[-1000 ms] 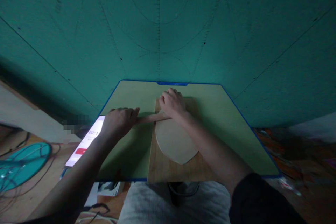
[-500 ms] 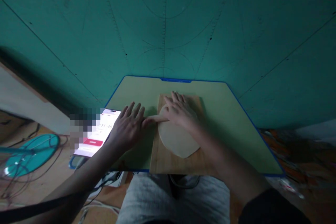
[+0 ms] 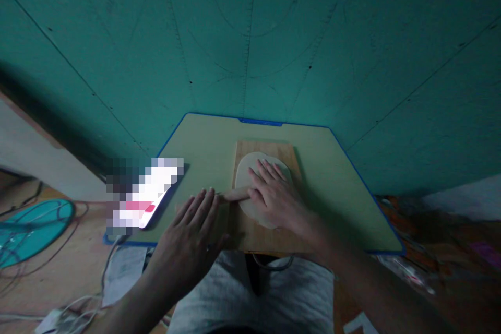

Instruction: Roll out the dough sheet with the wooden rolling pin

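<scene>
A wooden rolling pin (image 3: 237,194) lies across a flat, rounded sheet of dough (image 3: 246,168) on a wooden board (image 3: 264,240). My left hand (image 3: 195,229) rests palm down over the pin's left end, with its fingers stretched out. My right hand (image 3: 274,193) lies flat over the pin's right part, fingers extended above the dough. Neither hand wraps round the pin. The pin's ends and part of the dough are hidden under my hands.
A small table (image 3: 332,167) with a blue rim carries the board. A lit phone (image 3: 152,193) lies at its left. Behind stands a green wall (image 3: 250,52) with drawn lines. Cables (image 3: 84,305) and a teal round object (image 3: 37,229) are on the floor at left.
Both hands and the rolling pin have moved toward my body. The dough's far edge, earlier covered by my right hand, now shows. The left hand has moved clear of the phone in the view.
</scene>
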Tool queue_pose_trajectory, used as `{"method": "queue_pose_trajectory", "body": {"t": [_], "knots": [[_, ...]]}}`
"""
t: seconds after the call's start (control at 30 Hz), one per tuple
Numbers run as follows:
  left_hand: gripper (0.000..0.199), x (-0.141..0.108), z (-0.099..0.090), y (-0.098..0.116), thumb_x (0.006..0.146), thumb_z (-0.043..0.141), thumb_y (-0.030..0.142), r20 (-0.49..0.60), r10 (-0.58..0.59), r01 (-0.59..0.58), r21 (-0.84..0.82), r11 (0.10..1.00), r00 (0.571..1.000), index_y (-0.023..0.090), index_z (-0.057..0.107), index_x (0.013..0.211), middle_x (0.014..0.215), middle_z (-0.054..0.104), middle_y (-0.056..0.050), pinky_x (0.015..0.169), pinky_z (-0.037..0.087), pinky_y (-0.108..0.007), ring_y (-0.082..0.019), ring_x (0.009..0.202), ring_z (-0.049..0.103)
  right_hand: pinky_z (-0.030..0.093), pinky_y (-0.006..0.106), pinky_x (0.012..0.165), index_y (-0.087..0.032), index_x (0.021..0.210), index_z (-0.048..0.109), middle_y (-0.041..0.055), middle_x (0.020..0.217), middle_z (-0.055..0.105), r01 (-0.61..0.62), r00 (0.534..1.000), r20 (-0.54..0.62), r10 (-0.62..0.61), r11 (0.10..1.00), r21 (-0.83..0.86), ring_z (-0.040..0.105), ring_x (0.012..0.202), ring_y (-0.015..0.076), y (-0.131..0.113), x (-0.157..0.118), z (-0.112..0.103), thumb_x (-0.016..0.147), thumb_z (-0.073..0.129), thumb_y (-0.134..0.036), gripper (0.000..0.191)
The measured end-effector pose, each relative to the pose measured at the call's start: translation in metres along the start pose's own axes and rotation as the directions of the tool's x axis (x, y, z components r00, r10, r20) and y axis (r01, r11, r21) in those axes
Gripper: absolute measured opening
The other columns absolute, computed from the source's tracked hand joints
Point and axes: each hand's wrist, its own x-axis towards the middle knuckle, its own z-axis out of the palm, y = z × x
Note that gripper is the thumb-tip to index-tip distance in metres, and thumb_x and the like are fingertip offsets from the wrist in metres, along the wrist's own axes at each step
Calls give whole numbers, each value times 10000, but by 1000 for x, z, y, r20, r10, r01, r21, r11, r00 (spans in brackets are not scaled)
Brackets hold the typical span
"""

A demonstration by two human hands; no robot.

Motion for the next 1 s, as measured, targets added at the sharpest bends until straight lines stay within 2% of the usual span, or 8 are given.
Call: {"method": "queue_pose_trajectory", "body": {"t": [0.1, 0.2, 0.33, 0.47, 0.6, 0.77, 0.9, 1.0], "knots": [[687, 26, 14, -30, 1026, 293, 543, 66, -18, 21, -32, 999, 998, 25, 466, 1442, 1454, 541, -256, 1089, 461, -504, -354, 1400, 475, 172, 500, 1243, -95, 1492, 475, 189, 1593, 383, -42, 999, 12, 42, 999, -8, 277, 1514, 303, 6, 39, 2, 1046, 356, -358, 531], [763, 60, 30, -62, 1008, 255, 616, 99, -151, 150, 20, 989, 984, 14, 511, 1401, 1413, 570, -274, 1090, 435, -564, -396, 1381, 484, 184, 517, 1229, -91, 1452, 511, 201, 1576, 409, -105, 994, 17, 105, 994, -18, 290, 1506, 316, 12, 87, 3, 1054, 334, -347, 505], [780, 76, 36, -73, 1016, 214, 595, 129, -220, 216, 49, 975, 967, -33, 534, 1349, 1365, 585, -310, 1071, 446, -524, -406, 1347, 512, 187, 553, 1217, -75, 1380, 565, 231, 1578, 392, -119, 989, 83, 120, 993, -15, 262, 1510, 367, 14, 114, 4, 1015, 456, -426, 517], [738, 58, 21, -48, 1013, 209, 611, 109, -195, 194, 15, 981, 975, 27, 591, 1251, 1255, 653, -273, 971, 510, -504, -377, 1212, 612, 149, 533, 1235, -94, 1461, 504, 207, 1613, 337, -65, 996, 60, 66, 998, -9, 252, 1520, 332, 10, 91, 5, 1026, 415, -374, 525], [649, 39, 4, -23, 1020, 268, 587, 118, -190, 192, -4, 981, 975, 59, 604, 1195, 1141, 698, -237, 819, 575, -450, -335, 1046, 688, 117, 496, 1254, -96, 1457, 525, 180, 1598, 378, -2, 999, 48, 2, 1000, -6, 251, 1522, 306, 5, 61, 0, 1039, 381, -373, 521], [659, 19, -7, 1, 1026, 313, 533, -35, -80, 83, 115, 990, 996, -29, 534, 1289, 1270, 646, -291, 935, 555, -486, -388, 1176, 639, 157, 514, 1251, -104, 1455, 523, 146, 1579, 426, 60, 998, 21, -60, 998, 7, 306, 1500, 300, 1, 31, -4, 1042, 383, -340, 495], [643, -1, -23, 20, 1020, 360, 489, -43, -16, 21, 133, 991, 999, -55, 509, 1330, 1310, 623, -311, 932, 555, -494, -400, 1182, 639, 208, 524, 1241, -104, 1444, 529, 139, 1557, 462, 80, 997, -3, -80, 996, 43, 330, 1486, 300, -3, -6, -3, 1033, 400, -341, 492], [614, -8, -31, 22, 1020, 359, 466, -57, 35, -29, 111, 993, 998, -42, 526, 1322, 1320, 617, -312, 909, 559, -498, -398, 1178, 640, 228, 507, 1241, -103, 1447, 518, 140, 1544, 479, 96, 995, -16, -96, 994, 53, 347, 1478, 278, -3, -26, -4, 1029, 397, -343, 497]]}}
